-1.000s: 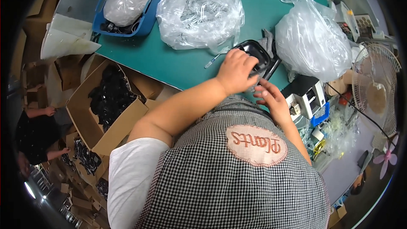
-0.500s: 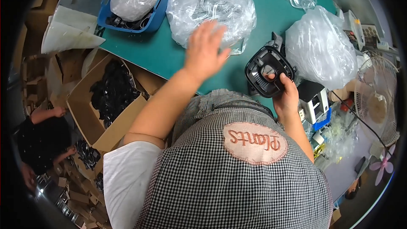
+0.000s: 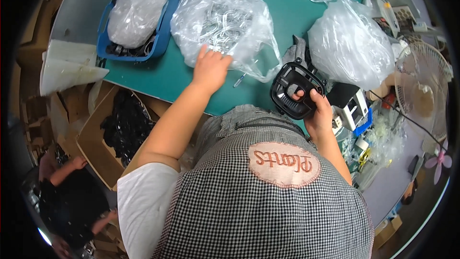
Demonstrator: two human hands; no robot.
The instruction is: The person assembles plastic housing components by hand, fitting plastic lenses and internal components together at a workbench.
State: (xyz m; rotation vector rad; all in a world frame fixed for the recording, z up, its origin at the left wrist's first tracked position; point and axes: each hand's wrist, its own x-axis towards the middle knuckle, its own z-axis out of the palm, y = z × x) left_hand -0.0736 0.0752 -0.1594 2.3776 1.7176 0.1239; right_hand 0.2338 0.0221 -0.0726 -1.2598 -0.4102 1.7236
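My right hand [image 3: 317, 111] grips a black plastic frame part [image 3: 293, 88], roughly square with rounded corners and an opening in its middle, held above the near edge of the green table [image 3: 158, 74]. My left hand [image 3: 210, 67] is stretched forward, fingers spread, resting on the mouth of a clear plastic bag [image 3: 225, 26] filled with small metal wire pieces. A single small metal piece [image 3: 239, 79] lies on the table beside that bag.
A blue basket [image 3: 165, 24] with a bagged bundle stands far left. Another full clear bag [image 3: 350, 43] lies to the right. A cardboard box of black parts [image 3: 122, 124] sits below the table's left edge. A fan [image 3: 424, 98] stands right. Another person [image 3: 62, 196] crouches lower left.
My left hand left the black frame and reached forward to the bag of metal pieces. My right hand kept the frame and drew it slightly right and nearer.
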